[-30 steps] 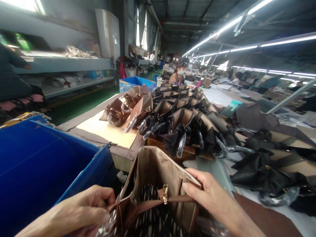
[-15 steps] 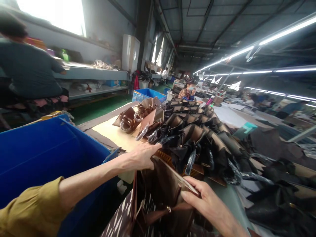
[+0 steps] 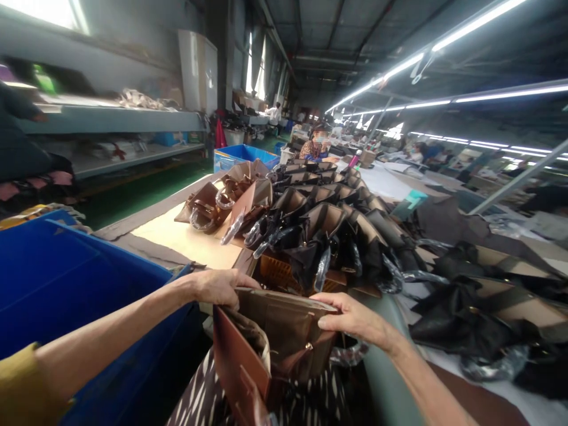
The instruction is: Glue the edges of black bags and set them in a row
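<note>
A brown leather handbag (image 3: 284,337) stands open in front of me, over dark fabric with white marks. My left hand (image 3: 217,286) is closed on the bag's left top edge. My right hand (image 3: 352,318) is closed on the right top edge, fingers curled over the flap. A small gold clasp (image 3: 306,348) shows on the bag's front strap. Just beyond the bag lie rows of black handbags (image 3: 328,231) and a few brown handbags (image 3: 222,201) on the long table.
A large blue plastic bin (image 3: 66,290) stands at my left. A sheet of cardboard (image 3: 186,236) covers the table's near left. More black bags (image 3: 483,307) pile at the right. Shelves (image 3: 110,118) line the left wall. Other people work further back.
My left hand pulled back from the far side of the bag to its left top edge. The bag has been lifted and turned, its flap now held between both hands.
</note>
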Tool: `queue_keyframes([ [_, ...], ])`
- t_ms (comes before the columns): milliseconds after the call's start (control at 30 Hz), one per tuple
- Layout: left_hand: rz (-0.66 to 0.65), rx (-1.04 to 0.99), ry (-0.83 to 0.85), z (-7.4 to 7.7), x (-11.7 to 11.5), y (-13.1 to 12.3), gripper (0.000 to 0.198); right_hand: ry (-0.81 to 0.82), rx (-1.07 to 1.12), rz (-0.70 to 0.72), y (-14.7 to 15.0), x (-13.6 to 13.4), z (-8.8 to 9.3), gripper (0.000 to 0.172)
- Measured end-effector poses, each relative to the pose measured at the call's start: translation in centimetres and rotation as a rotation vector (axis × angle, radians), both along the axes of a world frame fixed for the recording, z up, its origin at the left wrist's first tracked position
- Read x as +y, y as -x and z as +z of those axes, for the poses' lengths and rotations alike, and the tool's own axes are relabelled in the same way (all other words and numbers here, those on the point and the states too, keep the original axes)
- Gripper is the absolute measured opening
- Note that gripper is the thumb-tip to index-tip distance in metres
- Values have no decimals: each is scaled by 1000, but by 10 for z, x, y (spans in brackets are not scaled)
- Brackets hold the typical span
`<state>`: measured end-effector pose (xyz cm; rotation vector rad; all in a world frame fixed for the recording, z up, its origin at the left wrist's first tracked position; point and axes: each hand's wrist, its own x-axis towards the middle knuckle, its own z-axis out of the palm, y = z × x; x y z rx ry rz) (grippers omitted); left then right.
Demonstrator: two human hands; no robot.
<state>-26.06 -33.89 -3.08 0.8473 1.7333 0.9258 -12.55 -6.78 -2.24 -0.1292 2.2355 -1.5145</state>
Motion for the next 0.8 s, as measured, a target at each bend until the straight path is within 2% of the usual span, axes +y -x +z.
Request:
queue_keyframes([
  [133, -5, -158, -81, 1, 6, -8, 56, -10, 34, -57, -4, 5, -8, 40],
  [400, -15, -72, -83, 1, 18, -12, 43, -193, 289, -296, -15, -2, -12, 26],
  [600, 9, 50, -61, 1, 20, -14, 36, -229, 394, -287, -13, -4, -16, 8],
  [800, -3, 56, -103, 5, 21, -12, 33, -194, 421, -324, -10, -3, -20, 10],
])
